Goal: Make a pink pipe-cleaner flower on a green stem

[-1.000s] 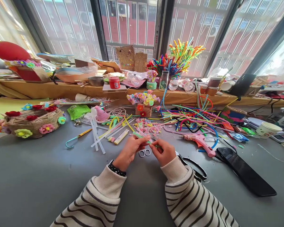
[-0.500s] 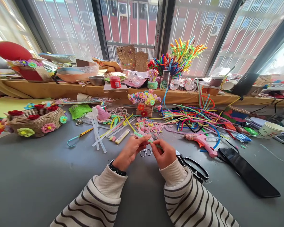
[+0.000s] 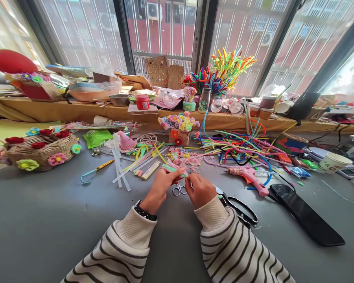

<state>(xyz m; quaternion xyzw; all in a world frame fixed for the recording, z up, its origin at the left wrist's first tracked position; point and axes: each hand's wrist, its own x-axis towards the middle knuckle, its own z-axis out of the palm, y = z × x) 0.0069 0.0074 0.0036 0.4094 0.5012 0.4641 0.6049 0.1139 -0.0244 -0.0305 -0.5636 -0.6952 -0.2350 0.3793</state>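
Observation:
My left hand (image 3: 163,184) is closed around a small bundle of light green and pink pipe cleaners (image 3: 168,168), whose ends stick out past the thumb toward the back. Close beside it, my right hand (image 3: 202,190) pinches the near end of the same bundle between thumb and fingertips. The fingers hide just how that end is bent or twisted. Small scissors (image 3: 179,190) lie on the table below the gap between both hands. Larger black-handled scissors (image 3: 242,209) rest by the right wrist, partly covered by it.
A pink glue gun (image 3: 249,179) and a black phone (image 3: 305,214) lie to the right. Behind are loose pipe cleaners (image 3: 238,147), pink clippings (image 3: 184,157) and a flower box (image 3: 178,135). Leftward stand glue sticks (image 3: 118,165) and a woven basket (image 3: 43,153).
The right hand has turned slightly, its back now facing up more and its fingers closer together at the bundle's end. The whole view has shifted a little.

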